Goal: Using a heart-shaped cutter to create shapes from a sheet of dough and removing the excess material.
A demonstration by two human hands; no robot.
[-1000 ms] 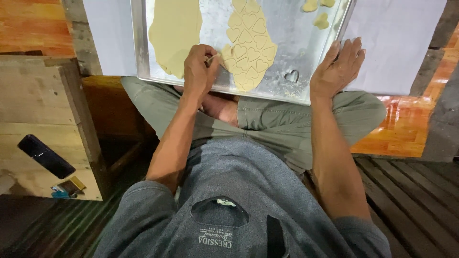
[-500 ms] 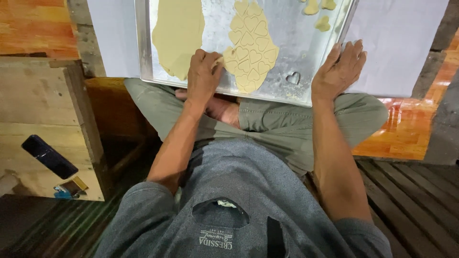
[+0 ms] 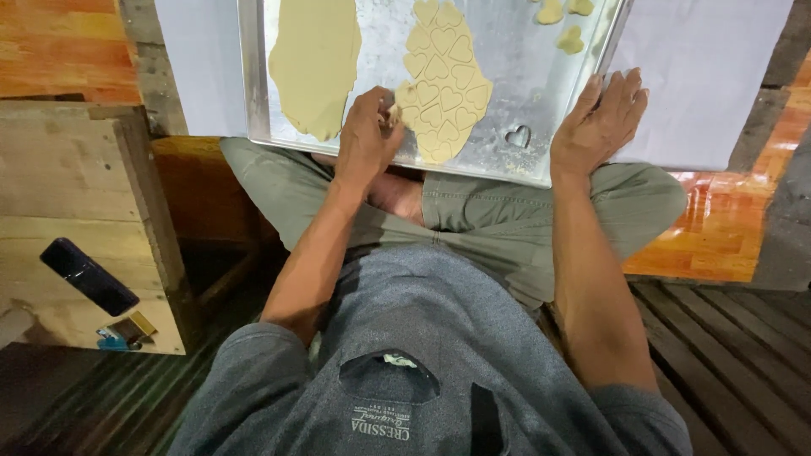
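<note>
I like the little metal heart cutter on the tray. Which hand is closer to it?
The right hand. It rests on the tray's edge just right of the heart cutter. The left hand is farther off, across the heart-marked dough, picking at its edge.

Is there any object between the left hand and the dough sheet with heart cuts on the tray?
Nothing visible does. The left hand already rests at the lower left edge of the heart-cut dough sheet on the metal tray. The heart cutter lies apart, nearer the right hand.
</note>
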